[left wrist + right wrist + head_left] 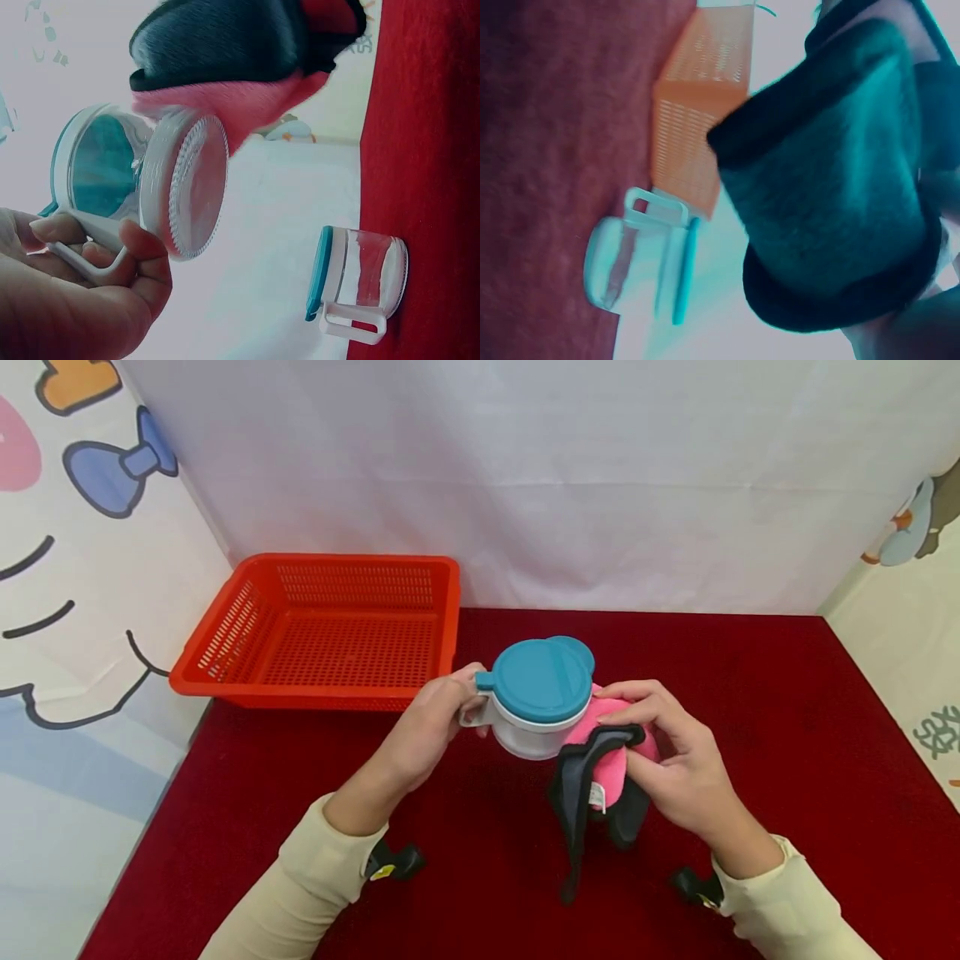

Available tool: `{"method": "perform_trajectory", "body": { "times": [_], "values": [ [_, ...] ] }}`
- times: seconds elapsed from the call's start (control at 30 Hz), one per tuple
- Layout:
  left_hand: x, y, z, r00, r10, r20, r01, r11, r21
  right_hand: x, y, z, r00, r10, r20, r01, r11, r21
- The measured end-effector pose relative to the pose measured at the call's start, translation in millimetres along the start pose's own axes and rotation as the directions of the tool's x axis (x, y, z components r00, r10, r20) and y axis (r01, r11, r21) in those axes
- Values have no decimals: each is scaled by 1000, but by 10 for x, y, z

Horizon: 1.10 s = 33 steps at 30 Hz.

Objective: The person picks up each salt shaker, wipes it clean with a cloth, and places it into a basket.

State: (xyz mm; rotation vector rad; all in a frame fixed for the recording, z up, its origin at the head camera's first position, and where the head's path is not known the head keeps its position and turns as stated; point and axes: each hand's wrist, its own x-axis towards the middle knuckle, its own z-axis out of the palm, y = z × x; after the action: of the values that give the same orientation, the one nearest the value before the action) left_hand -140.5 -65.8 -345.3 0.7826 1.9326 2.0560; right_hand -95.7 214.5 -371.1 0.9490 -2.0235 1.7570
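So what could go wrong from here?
The left hand holds the lidded jar by its handle; a push from the pink-and-dark fabric piece in the right hand could twist it loose. The second jar stands just beyond and might get bumped.

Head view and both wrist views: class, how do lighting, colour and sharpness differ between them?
Head view: fairly even light, held jar and basket reasonably crisp; left wrist view: backdrop washed pale, glints on the held jar; right wrist view: teal cast over the soft item, basket looking orange and slightly blurred.
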Motion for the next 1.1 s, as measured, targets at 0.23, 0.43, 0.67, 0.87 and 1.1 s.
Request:
{"method": "perform_trajectory", "body": {
  "times": [0.23, 0.43, 0.67, 0.87, 1.1],
  "values": [
    [3, -12, 35, 997, 4, 73, -3, 1000, -6, 181, -124, -221, 1000, -6, 4, 6, 992, 128],
    [-4, -32, 68, 995, 27, 96, -25, 999, -21, 242, -133, -286, 1000, 10, -12, -7, 987, 161],
    [-27, -17, 46, 995, 48, 85, -46, 998, -32, 99, 56, -261, 992, 113, 62, -122, 979, 160],
    [-46, 18, 23, 992, 79, 99, -74, 996, -46, -18, 192, -230, 964, 244, 109, -254, 963, 91],
    [-49, -19, 18, 989, 49, 137, -44, 998, -45, 25, 173, -292, 946, 305, 112, -313, 948, 61]
  ]
}}
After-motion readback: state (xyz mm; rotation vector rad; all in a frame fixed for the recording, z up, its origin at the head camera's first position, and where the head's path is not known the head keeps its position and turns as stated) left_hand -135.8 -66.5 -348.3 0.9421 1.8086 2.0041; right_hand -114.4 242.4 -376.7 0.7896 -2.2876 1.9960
